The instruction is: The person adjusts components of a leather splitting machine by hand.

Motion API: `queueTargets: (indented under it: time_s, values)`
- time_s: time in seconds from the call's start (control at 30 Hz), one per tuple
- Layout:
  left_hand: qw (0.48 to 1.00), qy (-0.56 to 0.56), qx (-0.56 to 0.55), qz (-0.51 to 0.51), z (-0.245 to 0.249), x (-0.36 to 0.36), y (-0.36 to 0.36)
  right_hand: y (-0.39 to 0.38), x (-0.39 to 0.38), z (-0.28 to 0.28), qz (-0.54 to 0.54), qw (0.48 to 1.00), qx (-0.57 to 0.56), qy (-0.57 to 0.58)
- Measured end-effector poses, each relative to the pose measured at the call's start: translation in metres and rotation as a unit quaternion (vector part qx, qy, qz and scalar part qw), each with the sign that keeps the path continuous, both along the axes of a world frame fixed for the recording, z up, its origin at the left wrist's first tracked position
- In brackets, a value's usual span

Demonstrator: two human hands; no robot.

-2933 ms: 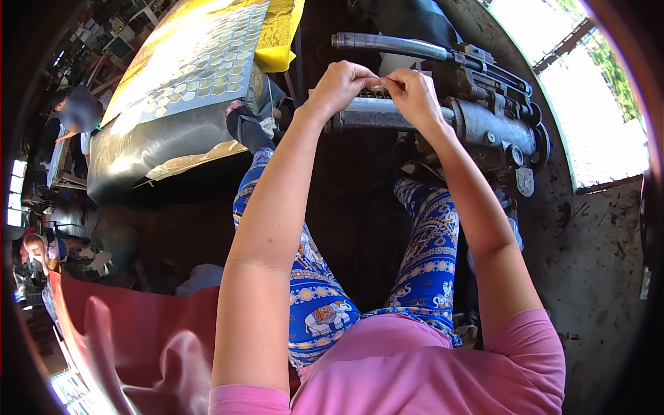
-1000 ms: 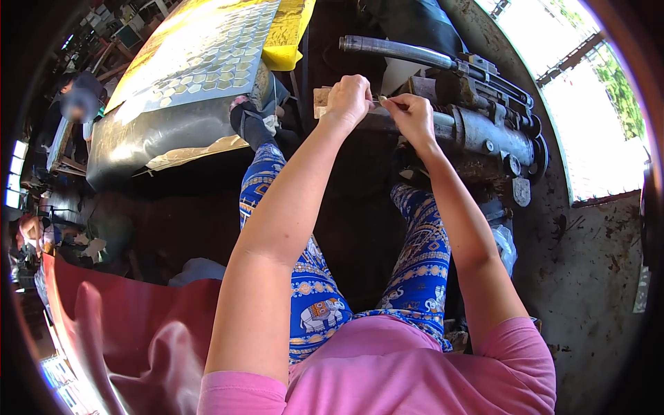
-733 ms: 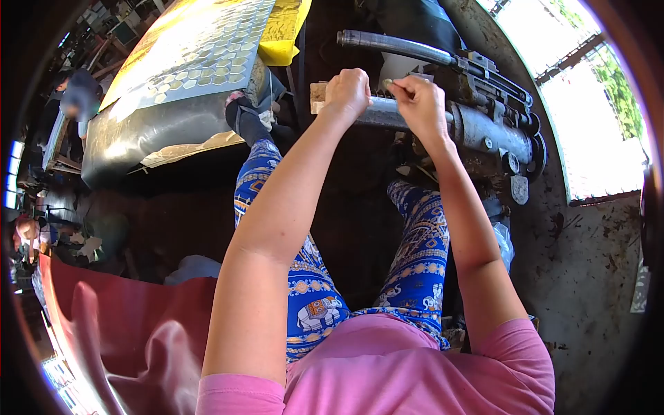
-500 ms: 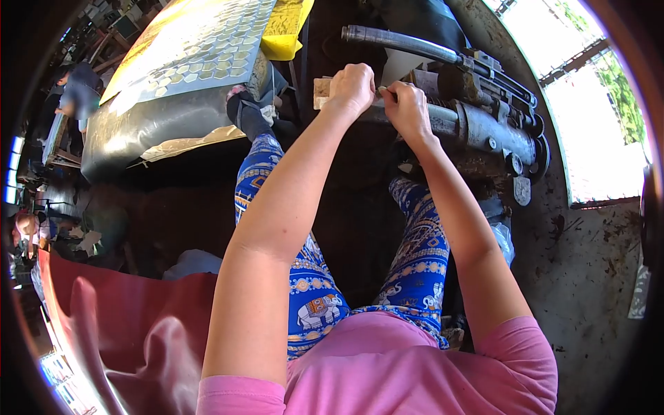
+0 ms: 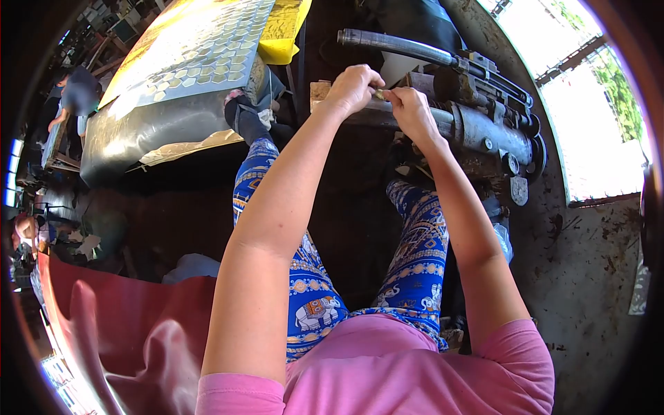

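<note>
Over the metal arm of a machine, my two hands are close together with bent fingers. A small yellowish piece shows between my fingertips, too small to tell its kind. My left hand is closed, with its thumb and fingertips at one end of the piece. My right hand pinches at the other end. Just left of my left hand is a light brown block at the end of the metal arm. A long metal bar lies beyond my hands.
At the left, a sheet with cut hexagon shapes lies on a dark covered surface, beside a yellow piece. Dark red sheeting is near my left side. A person is farther off. A wall with a window is at right.
My right hand has lowered slightly, and its fingers have moved a little. The small yellowish piece between my fingertips shows more plainly now.
</note>
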State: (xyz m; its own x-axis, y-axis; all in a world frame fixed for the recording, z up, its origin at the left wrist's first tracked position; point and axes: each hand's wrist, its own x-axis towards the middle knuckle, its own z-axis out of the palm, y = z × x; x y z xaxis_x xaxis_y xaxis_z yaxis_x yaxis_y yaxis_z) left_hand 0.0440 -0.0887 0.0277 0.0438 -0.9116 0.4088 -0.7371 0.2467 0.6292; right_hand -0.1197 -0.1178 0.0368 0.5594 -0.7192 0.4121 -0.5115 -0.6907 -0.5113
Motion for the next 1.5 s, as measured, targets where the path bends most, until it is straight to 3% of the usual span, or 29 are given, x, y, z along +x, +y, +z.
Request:
queueTargets:
  time_s: [0.03,0.1,0.33,0.43,0.57,0.67,0.87,1.07,1.27,1.37,1.5]
  values:
    - [0.999,0.009,0.016,-0.043,-0.002,0.0,-0.002,0.002,-0.002,0.001,-0.009,0.999,-0.033,0.008]
    - [0.999,0.025,0.042,-0.021,-0.002,-0.003,-0.005,0.007,-0.005,0.003,-0.027,0.995,-0.098,0.023]
    - [0.995,0.084,0.061,-0.002,-0.002,0.001,-0.016,-0.003,0.004,0.002,0.033,0.995,-0.077,0.055]
    - [0.994,0.084,0.072,0.004,-0.001,0.002,-0.01,-0.023,0.008,0.009,0.033,0.998,0.041,0.045]
    - [0.993,0.08,0.081,0.009,0.004,-0.001,-0.008,-0.033,0.009,0.01,0.036,0.992,-0.021,0.115]
    - [0.992,0.053,0.113,0.002,0.008,-0.003,-0.007,-0.039,0.011,0.023,0.003,0.978,0.164,0.128]
    - [0.993,0.068,0.096,-0.005,0.006,-0.004,-0.006,-0.046,0.014,0.015,-0.023,0.967,0.246,0.054]
    - [0.992,0.085,0.095,-0.01,0.002,-0.005,-0.008,-0.047,0.007,0.022,-0.051,0.921,0.386,-0.001]
    - [0.991,0.1,0.093,-0.01,0.002,-0.007,-0.01,-0.028,0.003,0.02,-0.014,0.979,0.194,0.052]
    - [0.99,0.108,0.096,-0.011,0.005,-0.006,-0.009,-0.029,0.002,0.003,0.0,0.996,0.088,0.021]
    - [0.985,0.144,0.088,-0.032,0.005,-0.006,-0.01,-0.018,-0.004,0.015,-0.001,0.971,0.229,-0.062]
